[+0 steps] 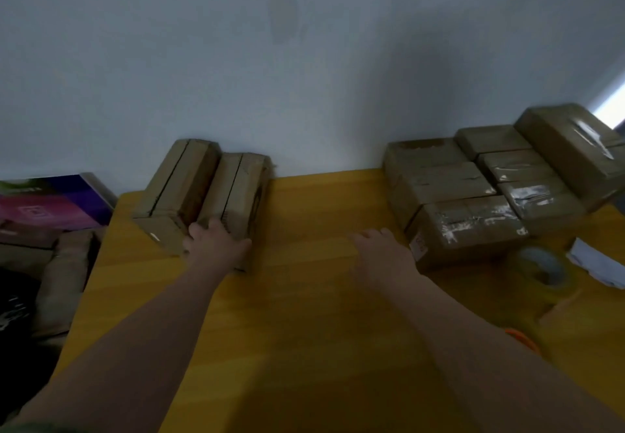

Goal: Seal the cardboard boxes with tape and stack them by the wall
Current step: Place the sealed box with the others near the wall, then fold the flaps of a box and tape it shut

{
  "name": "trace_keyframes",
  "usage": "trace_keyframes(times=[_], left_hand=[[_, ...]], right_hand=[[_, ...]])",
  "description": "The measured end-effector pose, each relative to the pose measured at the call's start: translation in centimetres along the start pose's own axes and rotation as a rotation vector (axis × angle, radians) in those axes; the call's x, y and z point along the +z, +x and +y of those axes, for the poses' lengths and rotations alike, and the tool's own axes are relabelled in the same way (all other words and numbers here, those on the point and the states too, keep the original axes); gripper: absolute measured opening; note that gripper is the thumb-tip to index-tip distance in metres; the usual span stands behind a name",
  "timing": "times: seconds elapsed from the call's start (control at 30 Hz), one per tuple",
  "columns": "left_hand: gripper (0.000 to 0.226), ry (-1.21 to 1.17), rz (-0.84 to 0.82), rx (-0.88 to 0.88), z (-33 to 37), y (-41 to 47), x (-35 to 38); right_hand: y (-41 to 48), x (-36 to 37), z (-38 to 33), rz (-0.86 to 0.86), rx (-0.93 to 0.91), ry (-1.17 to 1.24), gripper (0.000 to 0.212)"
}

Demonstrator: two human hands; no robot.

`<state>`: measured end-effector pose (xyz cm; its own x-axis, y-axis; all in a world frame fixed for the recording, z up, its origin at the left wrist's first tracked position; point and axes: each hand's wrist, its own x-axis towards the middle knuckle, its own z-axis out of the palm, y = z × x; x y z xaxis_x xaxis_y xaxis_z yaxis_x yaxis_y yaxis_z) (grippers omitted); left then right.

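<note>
Purple-pink carton (50, 202) lying beyond left edge of yellow table (304, 297). Two cardboard boxes sitting side by side, touching, seams untaped, far ends by wall (304, 60): left untaped box (169, 182), right untaped box (236, 189). Left hand (216, 243) resting on their near ends; blur hiding whether fingers are gripping or pressing flat. Right hand (385, 250) reaching over tabletop, fingers straight, holding nothing, just beside taped boxes (466, 226) sitting stacked against wall at right. Tape roll (541, 267) and white paper (595, 263) lying near front of stack.

untaped boxes (176, 189): 2 | taped boxes (470, 219): 7 | tape roll (541, 268): 1 | hands (218, 246): 2
</note>
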<state>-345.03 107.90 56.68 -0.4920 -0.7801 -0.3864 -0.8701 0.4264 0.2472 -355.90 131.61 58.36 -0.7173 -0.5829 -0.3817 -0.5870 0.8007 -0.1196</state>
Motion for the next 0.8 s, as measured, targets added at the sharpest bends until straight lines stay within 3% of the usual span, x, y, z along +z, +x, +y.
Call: trace_keyframes(times=[0.3,0.53,0.67,0.8], left_hand=[[0.097,0.139,0.016,0.11,-0.3,0.0,1.4],[0.1,0.21,-0.124,0.442,1.6,-5.3,4.6],[0.103,0.248,-0.219,0.525,2.7,-7.9,5.8],[0.105,0.304,-0.245,0.55,2.9,-8.9,6.2]], right_hand=[[-3.0,2.9,-0.5,-0.008,0.127,0.105,0.056],[-7.8,4.8,3.9,0.065,0.31,0.139,0.04],[-10.3,6.2,6.7,0.146,0.418,0.152,0.046],[-12.0,7.7,9.0,0.094,0.526,0.125,0.048]])
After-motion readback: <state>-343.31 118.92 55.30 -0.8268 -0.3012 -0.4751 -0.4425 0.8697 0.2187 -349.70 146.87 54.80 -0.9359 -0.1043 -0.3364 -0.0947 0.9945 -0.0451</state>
